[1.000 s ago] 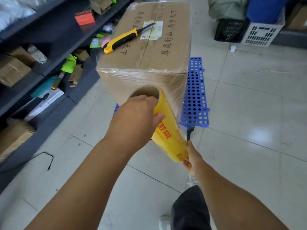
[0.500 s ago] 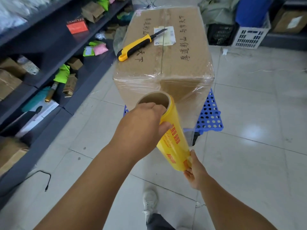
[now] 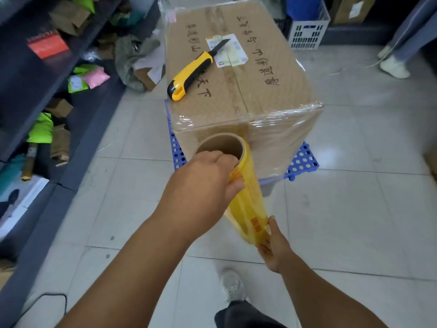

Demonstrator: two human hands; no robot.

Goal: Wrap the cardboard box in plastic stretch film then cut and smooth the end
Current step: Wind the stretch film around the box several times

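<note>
Beside dark shelving (image 3: 35, 74), pale tiled floor (image 3: 354, 209)

- Floor (image 3: 354, 209): pale glossy square tiles, dark grout lines, soft glare patches.
- Left: dark shelving unit (image 3: 35, 74), cluttered with small cardboard cartons, green and pink packets, red notepad (image 3: 47, 45).
- Black cable (image 3: 47, 301) on floor, near left.
- Far right: white slotted plastic basket (image 3: 307, 31), blue item inside.
- Far right edge: another person's leg and white shoe (image 3: 393, 67).
- Far left floor: crumpled grey-green cloth (image 3: 132, 58).
</note>
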